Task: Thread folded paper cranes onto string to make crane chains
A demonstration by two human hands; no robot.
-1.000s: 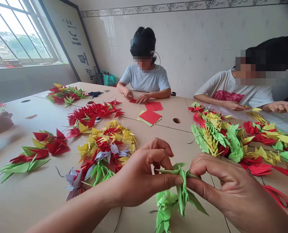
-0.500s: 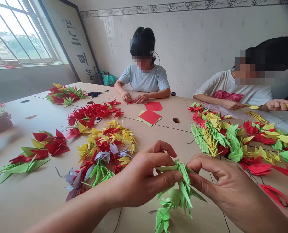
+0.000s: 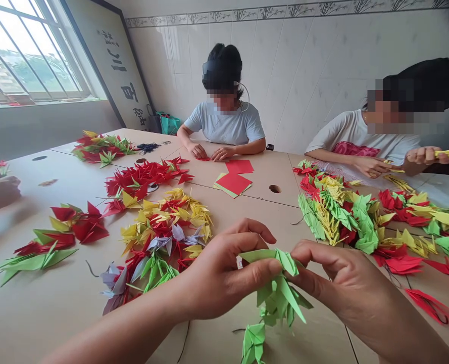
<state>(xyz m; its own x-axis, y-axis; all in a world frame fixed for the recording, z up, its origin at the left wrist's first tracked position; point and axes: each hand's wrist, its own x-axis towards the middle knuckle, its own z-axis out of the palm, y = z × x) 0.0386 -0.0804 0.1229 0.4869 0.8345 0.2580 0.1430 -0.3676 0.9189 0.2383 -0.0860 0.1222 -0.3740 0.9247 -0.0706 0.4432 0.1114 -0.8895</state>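
Between thumb and fingers, my left hand pinches a green origami crane above the near part of the table. My right hand has its thumb and forefinger closed on the right side of the same green paper. Under my fingertips hangs a bunch of green folded paper pieces, points facing down. Another green folded piece lies just below, near a dark cord. My fingers hide part of the crane.
Piles of coloured origami lie left of my hands, with more garlands to the right. Red paper squares sit mid-table near a round hole. Two people work across the table; another person's hand shows at far left.
The green paper in my fingers has turned, and the bunch beneath hangs differently. My hands have barely shifted. The person at right has raised the hand holding yellow paper strips.
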